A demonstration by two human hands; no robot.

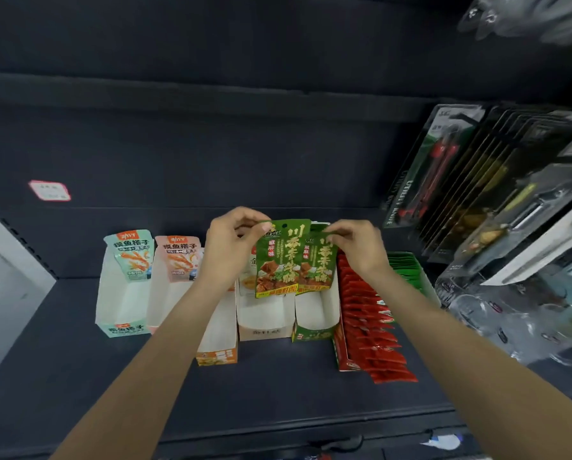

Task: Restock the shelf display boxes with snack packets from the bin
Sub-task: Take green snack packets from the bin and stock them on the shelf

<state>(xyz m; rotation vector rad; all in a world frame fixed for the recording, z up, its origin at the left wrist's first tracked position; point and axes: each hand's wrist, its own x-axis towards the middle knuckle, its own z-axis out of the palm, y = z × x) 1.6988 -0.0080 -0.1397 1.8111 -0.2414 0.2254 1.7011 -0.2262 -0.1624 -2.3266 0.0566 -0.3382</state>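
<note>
Two green snack packets hang side by side above the shelf boxes. My left hand (pixel 231 247) pinches the top corner of the front green packet (pixel 279 260). My right hand (pixel 357 247) pinches the top of the second green packet (pixel 321 263), which sits just behind and to the right. Both hang over a green display box (pixel 314 330) whose inside shows white and bare. Left of it stands a white display box (pixel 264 327) with one packet at its back. The bin is out of view.
A teal box (pixel 122 313) and a pink box (pixel 165 303) each hold one packet at the left. An orange box (pixel 216 346) juts forward. A red box (pixel 371 327) full of red packets sits right, green packets (pixel 407 270) beyond. Blister-packed tools (pixel 460 180) hang at the right.
</note>
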